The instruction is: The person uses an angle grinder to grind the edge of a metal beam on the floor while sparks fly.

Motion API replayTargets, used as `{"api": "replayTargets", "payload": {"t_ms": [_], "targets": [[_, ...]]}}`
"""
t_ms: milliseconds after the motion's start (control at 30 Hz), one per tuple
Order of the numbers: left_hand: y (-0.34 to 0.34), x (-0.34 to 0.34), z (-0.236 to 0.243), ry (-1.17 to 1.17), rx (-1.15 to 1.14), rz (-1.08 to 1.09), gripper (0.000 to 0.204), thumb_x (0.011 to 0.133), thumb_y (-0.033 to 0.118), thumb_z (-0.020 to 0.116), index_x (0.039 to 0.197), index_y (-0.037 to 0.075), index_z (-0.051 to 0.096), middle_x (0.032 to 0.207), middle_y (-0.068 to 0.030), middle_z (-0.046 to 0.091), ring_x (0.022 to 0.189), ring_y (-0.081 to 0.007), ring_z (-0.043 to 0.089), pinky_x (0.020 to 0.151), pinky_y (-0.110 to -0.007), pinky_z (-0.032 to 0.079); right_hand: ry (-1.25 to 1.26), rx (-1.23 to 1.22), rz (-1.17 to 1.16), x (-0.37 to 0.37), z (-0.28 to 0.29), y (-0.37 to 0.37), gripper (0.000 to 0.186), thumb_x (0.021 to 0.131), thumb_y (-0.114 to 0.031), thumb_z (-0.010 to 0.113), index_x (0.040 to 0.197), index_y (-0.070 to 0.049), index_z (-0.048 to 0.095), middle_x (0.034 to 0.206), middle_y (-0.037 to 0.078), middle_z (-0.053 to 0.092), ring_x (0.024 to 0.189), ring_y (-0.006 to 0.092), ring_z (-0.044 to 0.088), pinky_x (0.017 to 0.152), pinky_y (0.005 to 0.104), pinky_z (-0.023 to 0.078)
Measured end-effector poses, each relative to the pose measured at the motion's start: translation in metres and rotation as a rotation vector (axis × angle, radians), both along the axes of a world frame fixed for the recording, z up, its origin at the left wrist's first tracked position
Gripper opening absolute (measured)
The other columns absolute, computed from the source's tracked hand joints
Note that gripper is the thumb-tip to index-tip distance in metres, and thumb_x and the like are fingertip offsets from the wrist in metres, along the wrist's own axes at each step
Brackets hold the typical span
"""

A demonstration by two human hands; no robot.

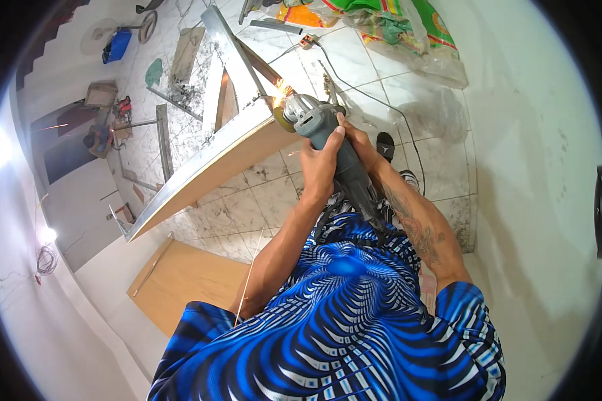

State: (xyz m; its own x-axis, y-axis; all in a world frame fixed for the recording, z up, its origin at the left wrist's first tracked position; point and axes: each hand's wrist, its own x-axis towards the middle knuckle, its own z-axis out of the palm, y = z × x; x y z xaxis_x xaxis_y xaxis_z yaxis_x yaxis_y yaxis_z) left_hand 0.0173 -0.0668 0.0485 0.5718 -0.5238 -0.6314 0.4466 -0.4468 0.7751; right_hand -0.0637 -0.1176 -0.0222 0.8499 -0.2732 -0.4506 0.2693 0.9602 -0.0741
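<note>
Both my hands grip a dark grey angle grinder [338, 147] in front of my body. My left hand [320, 166] wraps the near left side of its housing. On the other side my right hand [362, 144] closes round it close to the head, its fingers partly hidden. The grinder's disc [283, 120] meets the corner of a metal frame [237, 57], and orange sparks [284, 91] fly up from there. A long pale panel [227, 155] with a metal edge belongs to this frame and slants down to the left.
A black cable with a socket block [307, 42] curves over the tiled floor. Plastic sacks [398, 30] lie at the far right. Metal bars [164, 140] and scraps litter the left floor, where another person [99, 139] crouches. A brown board [187, 277] lies near my left.
</note>
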Motion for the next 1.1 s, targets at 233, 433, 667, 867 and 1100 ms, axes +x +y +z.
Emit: {"api": "replayTargets", "payload": {"t_ms": [233, 433, 667, 867, 1100], "targets": [[-0.002, 0.004, 0.0, 0.019, -0.012, -0.001, 0.055, 0.081, 0.023, 0.077, 0.116, -0.01, 0.051, 0.104, -0.0145, 0.063, 0.091, -0.0179, 0.062, 0.08, -0.03, 0.051, 0.012, -0.053, 0.032, 0.001, -0.005, -0.003, 0.052, 0.099, -0.051, 0.044, 0.115, -0.004, 0.059, 0.093, 0.007, 0.066, 0.076, 0.0123, 0.064, 0.067, 0.0263, 0.055], [-0.003, 0.002, -0.001, 0.016, -0.005, 0.009, 0.053, 0.08, 0.023, 0.077, 0.114, -0.01, 0.053, 0.103, -0.0147, 0.063, 0.089, -0.0182, 0.062, 0.077, -0.029, 0.051, -0.017, -0.026, -0.012, 0.003, -0.015, 0.004, 0.054, 0.099, -0.052, 0.044, 0.119, -0.004, 0.058, 0.099, 0.009, 0.066, 0.08, 0.0144, 0.066, 0.07, 0.0276, 0.057], [-0.001, 0.006, -0.001, -0.01, 0.017, -0.018, 0.053, 0.08, 0.024, 0.077, 0.115, -0.01, 0.053, 0.104, -0.0148, 0.063, 0.09, -0.018, 0.062, 0.078, -0.03, 0.051, 0.015, -0.05, -0.019, 0.007, -0.002, -0.001, 0.054, 0.099, -0.052, 0.043, 0.119, -0.004, 0.058, 0.099, 0.009, 0.066, 0.081, 0.0151, 0.066, 0.071, 0.0287, 0.057], [-0.003, 0.012, -0.001, 0.026, 0.009, -0.041, 0.054, 0.08, 0.024, 0.077, 0.115, -0.01, 0.053, 0.105, -0.0149, 0.063, 0.09, -0.0181, 0.062, 0.078, -0.03, 0.052, -0.022, -0.048, 0.022, 0.008, -0.012, -0.002, 0.055, 0.099, -0.052, 0.043, 0.119, -0.003, 0.058, 0.098, 0.009, 0.067, 0.079, 0.0146, 0.066, 0.068, 0.0275, 0.056], [0.0, 0.007, -0.005, 0.006, 0.012, -0.026, 0.052, 0.08, 0.023, 0.077, 0.114, -0.01, 0.054, 0.103, -0.0152, 0.064, 0.087, -0.018, 0.063, 0.077, -0.03, 0.052, 0.025, -0.065, -0.023, 0.007, -0.009, 0.001, 0.057, 0.098, -0.054, 0.044, 0.118, -0.003, 0.058, 0.097, 0.01, 0.067, 0.078, 0.0149, 0.067, 0.067, 0.0277, 0.057]]}}
